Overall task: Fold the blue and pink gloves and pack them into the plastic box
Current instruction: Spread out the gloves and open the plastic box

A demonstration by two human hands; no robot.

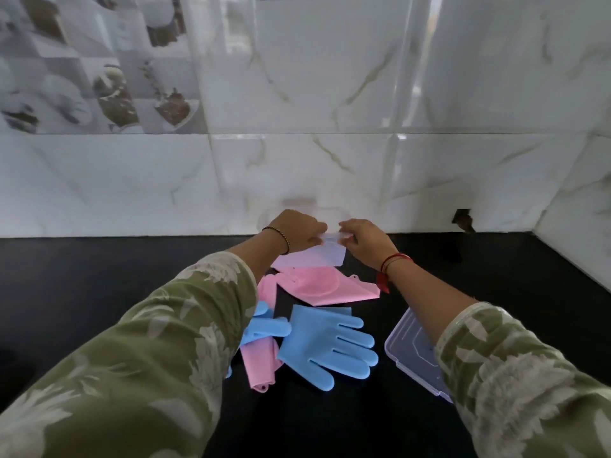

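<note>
While both hands, left (pixel 299 233) and right (pixel 365 243), grip the clear box (pixel 325 253), we should set it level beside the unfolded gloves (pixel 325 342), opening upward.

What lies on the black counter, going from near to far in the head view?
Spread-out blue rubber glove → flat pink rubber glove → clear plastic box held up by both hands, left hand and right hand → white marble-tiled wall.

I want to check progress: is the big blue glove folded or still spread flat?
Spread flat. The blue glove lies open on the black counter, all fingers extended, with neither hand touching it.
</note>
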